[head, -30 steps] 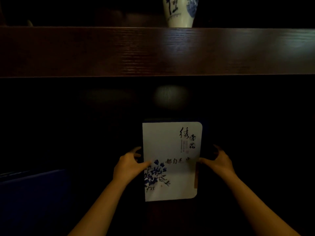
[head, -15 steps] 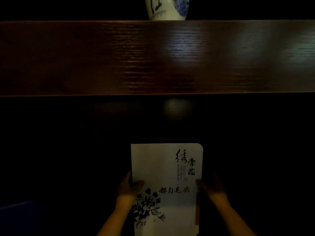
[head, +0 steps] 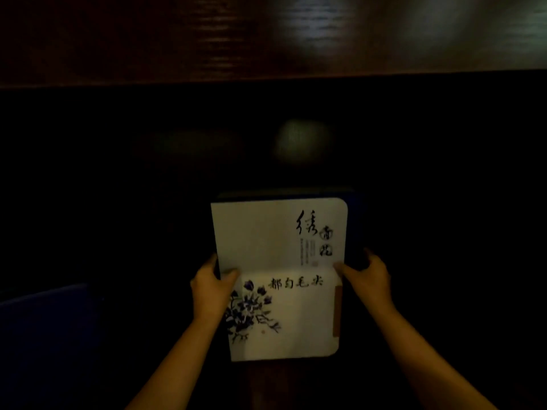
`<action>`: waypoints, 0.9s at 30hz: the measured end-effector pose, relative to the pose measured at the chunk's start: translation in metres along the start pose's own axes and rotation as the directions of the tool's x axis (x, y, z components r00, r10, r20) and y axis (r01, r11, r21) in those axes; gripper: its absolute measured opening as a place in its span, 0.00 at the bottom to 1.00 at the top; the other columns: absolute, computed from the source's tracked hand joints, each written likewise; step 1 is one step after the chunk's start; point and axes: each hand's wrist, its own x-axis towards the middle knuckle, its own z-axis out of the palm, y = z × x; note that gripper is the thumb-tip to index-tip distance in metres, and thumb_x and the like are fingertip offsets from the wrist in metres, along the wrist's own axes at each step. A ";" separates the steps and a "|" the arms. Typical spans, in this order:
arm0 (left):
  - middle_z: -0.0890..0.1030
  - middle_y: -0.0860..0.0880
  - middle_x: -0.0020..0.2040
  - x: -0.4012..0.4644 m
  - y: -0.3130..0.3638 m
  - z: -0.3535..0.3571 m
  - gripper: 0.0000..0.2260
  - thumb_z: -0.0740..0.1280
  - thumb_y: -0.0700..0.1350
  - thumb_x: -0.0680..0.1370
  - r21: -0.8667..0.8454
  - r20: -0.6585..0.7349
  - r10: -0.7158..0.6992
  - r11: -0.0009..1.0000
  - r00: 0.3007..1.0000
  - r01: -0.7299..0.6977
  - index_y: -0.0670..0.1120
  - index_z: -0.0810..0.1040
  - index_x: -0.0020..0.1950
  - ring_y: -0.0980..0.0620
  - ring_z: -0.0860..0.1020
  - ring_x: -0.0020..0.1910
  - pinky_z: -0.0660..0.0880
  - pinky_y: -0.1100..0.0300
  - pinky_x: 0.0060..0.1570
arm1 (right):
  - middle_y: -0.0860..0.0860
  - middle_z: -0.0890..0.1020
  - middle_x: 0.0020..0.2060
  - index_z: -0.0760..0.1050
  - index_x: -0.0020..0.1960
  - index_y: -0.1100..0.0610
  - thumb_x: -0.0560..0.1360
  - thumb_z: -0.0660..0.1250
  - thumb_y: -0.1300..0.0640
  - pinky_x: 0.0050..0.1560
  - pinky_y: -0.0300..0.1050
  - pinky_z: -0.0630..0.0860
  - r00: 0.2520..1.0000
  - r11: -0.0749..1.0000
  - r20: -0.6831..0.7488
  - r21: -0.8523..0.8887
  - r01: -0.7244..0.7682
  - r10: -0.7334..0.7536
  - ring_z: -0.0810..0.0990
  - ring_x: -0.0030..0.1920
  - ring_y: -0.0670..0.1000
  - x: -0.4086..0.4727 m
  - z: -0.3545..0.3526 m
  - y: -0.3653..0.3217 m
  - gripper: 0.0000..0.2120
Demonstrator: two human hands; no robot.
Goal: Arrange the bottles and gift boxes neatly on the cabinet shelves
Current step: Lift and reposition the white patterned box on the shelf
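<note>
Head view, only one. Very dark; much of cabinet interior unreadable.

Gift box [head: 281, 279] at lower centre of frame: white front with black brush lettering and blue flower print, dark blue sides, brown tab at right edge. Sitting inside dark shelf bay, under wide wooden shelf board [head: 148, 39] across top of frame. Base contact with lower shelf not visible, so can't tell if set down or just carried.

Left hand [head: 208, 288] gripping left edge of box, thumb across front face, fingers wrapped behind. Right hand [head: 367, 276] gripping right edge, thumb tip on front, fingers curled round blue side. Both grasping, neither released.

Blue block [head: 44, 335] at lower left of frame, well apart from box; likely another box, too dim to confirm. Faint pale blob above box at centre, unidentifiable.

Step, as a judgement: placing or squaring this box in the bay. Box front slightly rotated against shelf board line.

Next move calls for: level it, face parallel to shelf edge, seat base flat, then let go both sides evenly. Risk: tipping forward if released before base seats.
</note>
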 end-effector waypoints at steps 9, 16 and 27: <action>0.79 0.39 0.60 -0.064 0.003 -0.072 0.22 0.71 0.38 0.71 -0.020 0.003 0.056 0.998 0.998 -0.056 0.42 0.73 0.65 0.42 0.77 0.58 0.73 0.52 0.59 | 0.60 0.73 0.64 0.66 0.66 0.60 0.68 0.74 0.57 0.59 0.57 0.76 0.998 0.997 -0.035 -0.058 0.048 -0.050 0.73 0.63 0.61 -0.093 -0.019 -0.020 0.30; 0.79 0.42 0.60 -0.103 0.007 -0.111 0.22 0.71 0.38 0.72 -0.077 0.037 0.068 0.995 0.997 -0.065 0.45 0.73 0.66 0.46 0.77 0.57 0.74 0.53 0.58 | 0.59 0.74 0.63 0.68 0.63 0.58 0.68 0.73 0.56 0.50 0.54 0.78 0.994 0.991 -0.048 -0.089 0.095 -0.100 0.75 0.60 0.60 -0.141 -0.036 -0.027 0.26; 0.79 0.42 0.60 -0.134 0.014 -0.116 0.23 0.70 0.39 0.72 -0.076 -0.004 0.061 0.995 0.998 -0.061 0.45 0.72 0.66 0.50 0.77 0.54 0.74 0.53 0.58 | 0.59 0.74 0.63 0.68 0.63 0.58 0.68 0.73 0.56 0.48 0.47 0.74 0.991 0.989 -0.019 -0.059 0.132 -0.133 0.73 0.62 0.60 -0.157 -0.056 -0.025 0.27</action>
